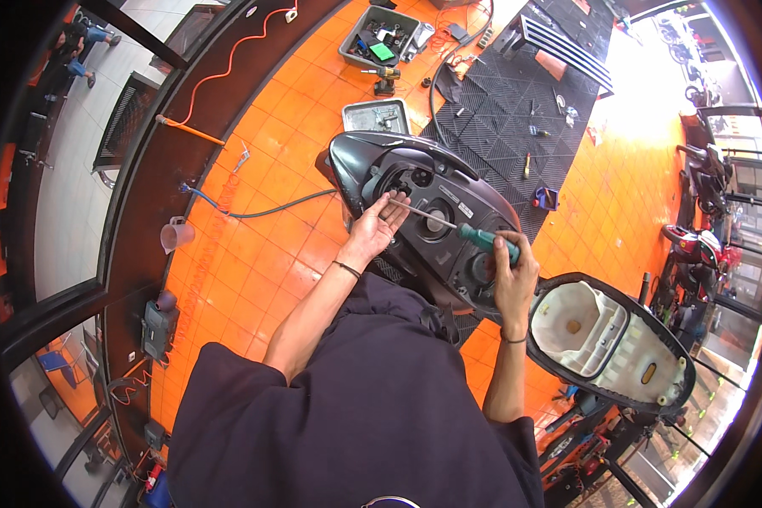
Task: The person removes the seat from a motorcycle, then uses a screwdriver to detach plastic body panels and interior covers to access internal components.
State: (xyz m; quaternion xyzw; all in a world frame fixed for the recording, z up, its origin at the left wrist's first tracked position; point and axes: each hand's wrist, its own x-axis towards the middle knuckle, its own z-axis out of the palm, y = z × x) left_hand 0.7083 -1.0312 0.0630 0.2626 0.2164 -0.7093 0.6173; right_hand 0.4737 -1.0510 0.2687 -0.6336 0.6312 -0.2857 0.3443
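Note:
Under both hands is a dark scooter body [372, 144] with its seat section uncovered and a round cap [434, 222] in the middle. My right hand [516, 275] is closed round the green handle of a screwdriver [480, 240], whose long shaft points left. At the tip of the shaft, my left hand [379, 230] has its thumb and forefinger together, the other fingers loosely stretched with the palm turned up. Any small part between those fingertips is too small to make out. Beside my right wrist, the tipped-open seat [643, 394] shows its pale underside.
Behind the scooter stand a metal tray [378, 105] with small parts, a cordless drill [384, 78] and a grey crate [356, 57] of tools. Black mats [491, 118] with scattered tools cover the orange tiles. A hose [279, 207] runs along the left floor; parked motorcycles [694, 245] line the right.

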